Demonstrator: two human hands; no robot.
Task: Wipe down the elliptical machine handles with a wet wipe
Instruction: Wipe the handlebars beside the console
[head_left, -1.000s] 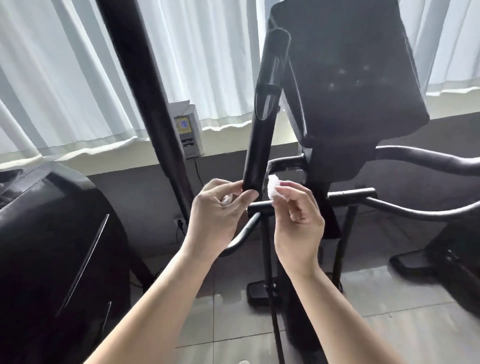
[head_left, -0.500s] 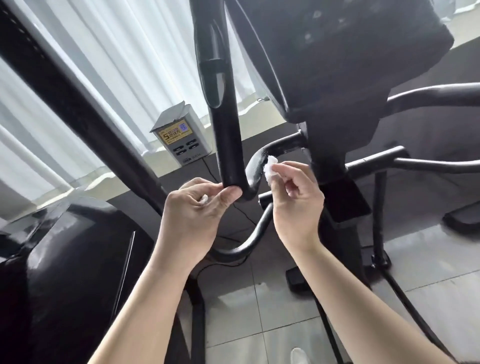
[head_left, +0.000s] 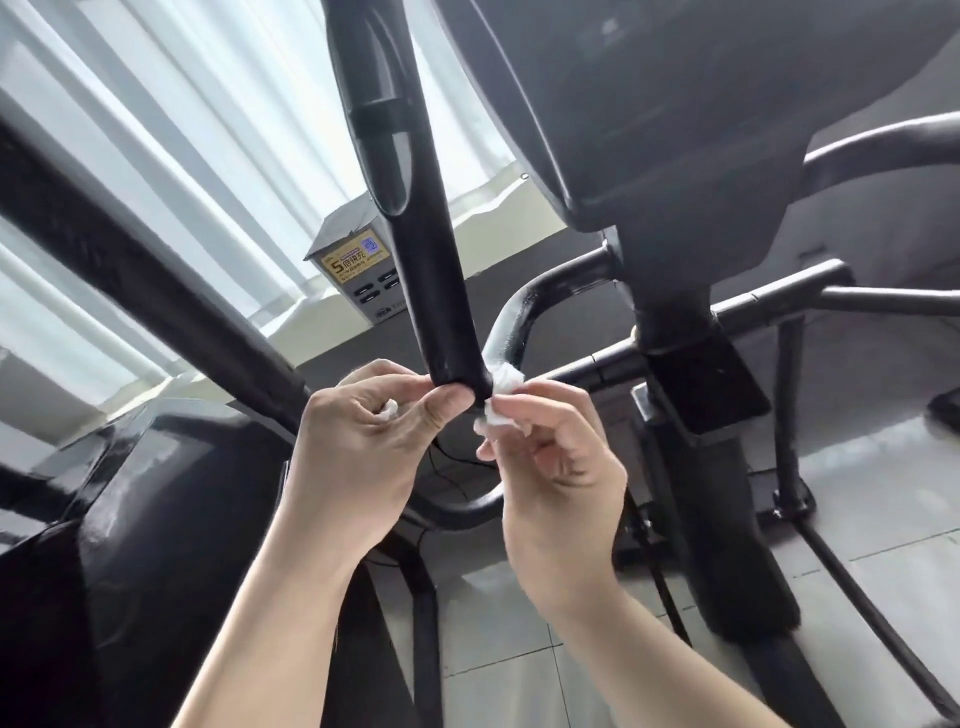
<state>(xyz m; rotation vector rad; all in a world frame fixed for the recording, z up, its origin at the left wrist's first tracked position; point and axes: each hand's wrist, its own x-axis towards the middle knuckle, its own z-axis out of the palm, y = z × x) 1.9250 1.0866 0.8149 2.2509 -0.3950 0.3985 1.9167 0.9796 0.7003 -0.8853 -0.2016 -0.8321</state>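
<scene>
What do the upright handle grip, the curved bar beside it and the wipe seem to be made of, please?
The handle grip: probably a foam or rubber sleeve, matte black, with only a dull sheen. The curved bar: likely painted metal tube, glossy, with bright window reflections. The wet wipe: thin white nonwoven fabric or paper, crumpled into soft folds.

This looks like a gym: an elliptical machine (head_left: 675, 156) towers from 12 to 3 o'clock, another black machine housing (head_left: 156, 519) sits at 8 o'clock, and a charging box (head_left: 358, 280) stands on the curtained window ledge (head_left: 291, 338).
</scene>
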